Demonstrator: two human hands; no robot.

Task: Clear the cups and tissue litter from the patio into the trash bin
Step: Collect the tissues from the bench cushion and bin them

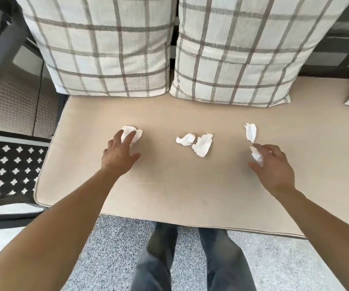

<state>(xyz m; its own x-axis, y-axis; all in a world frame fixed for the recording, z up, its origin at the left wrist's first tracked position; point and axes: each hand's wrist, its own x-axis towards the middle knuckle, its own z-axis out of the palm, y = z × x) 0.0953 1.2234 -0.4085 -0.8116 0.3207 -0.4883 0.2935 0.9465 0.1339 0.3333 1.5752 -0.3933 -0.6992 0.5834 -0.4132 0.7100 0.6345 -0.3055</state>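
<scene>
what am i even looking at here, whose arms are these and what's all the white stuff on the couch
This is one picture from a camera worn on a person's head, looking down, so the arms are that person's own; their jeans show at the bottom. No machine is involved. They stand at a patio sofa with a beige seat cushion and two plaid pillows behind it. The white bits are crumpled tissues. The left hand reaches over one tissue wad, fingers resting on it, not yet closed round it. The right hand pinches a small tissue scrap. Two middle tissues and a far right tissue lie loose.
</scene>
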